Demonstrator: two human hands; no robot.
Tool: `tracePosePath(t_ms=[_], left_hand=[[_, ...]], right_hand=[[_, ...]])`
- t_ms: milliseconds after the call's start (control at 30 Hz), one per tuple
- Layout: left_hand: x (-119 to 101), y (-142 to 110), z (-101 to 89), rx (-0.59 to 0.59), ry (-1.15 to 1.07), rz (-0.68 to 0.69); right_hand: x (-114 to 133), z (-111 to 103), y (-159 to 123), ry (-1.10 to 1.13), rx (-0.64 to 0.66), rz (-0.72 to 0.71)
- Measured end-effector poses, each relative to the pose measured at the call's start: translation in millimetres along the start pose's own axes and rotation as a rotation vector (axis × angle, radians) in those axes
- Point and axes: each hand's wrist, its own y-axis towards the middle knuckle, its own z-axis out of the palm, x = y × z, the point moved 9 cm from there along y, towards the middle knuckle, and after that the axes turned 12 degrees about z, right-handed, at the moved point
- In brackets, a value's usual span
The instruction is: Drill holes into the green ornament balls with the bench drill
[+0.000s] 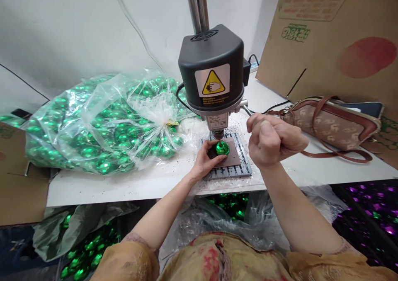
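- Drill press (pixel 211 65), black-headed and marked with a yellow warning label (pixel 212 81), stands on the white table (pixel 102 188) as the landmark here.
- Directly beneath its spindle (pixel 219 134) sits the green ball (pixel 222 148), faceted and shiny, on a brown plate (pixel 234 158) laid over the press's slotted base (pixel 245 171).
- The left hand (pixel 206 160) comes in from the left under the press head, thumb and fingertips closed on the side of the green ball, the thumb along its near side.
- The spindle's tip appears to meet the top of the ball, though it is too small in view to tell whether it has gone in.
- To the right of the press head, the right hand (pixel 270 141) is closed in a fist around the end of the metal lever (pixel 246 107).
- Dark crumbs lie scattered about the base of the press.
- Left of the press rests a clear plastic bag (pixel 105 123), gathered at its neck and full of green faceted balls.
- Right of the press are a patterned handbag (pixel 336 121) with a brown strap (pixel 351 154) and, behind it, a large cardboard sheet (pixel 314 61).
- Below the table edge in front of the press, more green balls (pixel 231 204) show among loose plastic; purple ones (pixel 370 202) lie farther right.
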Motion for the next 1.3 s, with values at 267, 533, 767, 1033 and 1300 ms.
tracePosePath(t_ms=[267, 533, 767, 1033, 1300], left_hand=[[-18, -9, -9.0, -0.154, 0.195, 0.004], [-76, -111, 92.6, 0.488, 0.522, 0.539], [-69, -60, 15.1, 0.221, 0.755, 0.455], [-32, -27, -165.2, -0.156, 1.388, -0.335], [9, -16, -165.8, -0.270, 0.790, -0.122]], right_hand=[[-13, 24, 54, -0.155, -0.035, 0.377], [-14, 30, 62, -0.123, 0.020, 0.344], [-11, 29, 60, -0.114, -0.013, 0.351], [-16, 26, 58, -0.075, -0.014, 0.388], [-15, 25, 56, -0.061, -0.008, 0.382]])
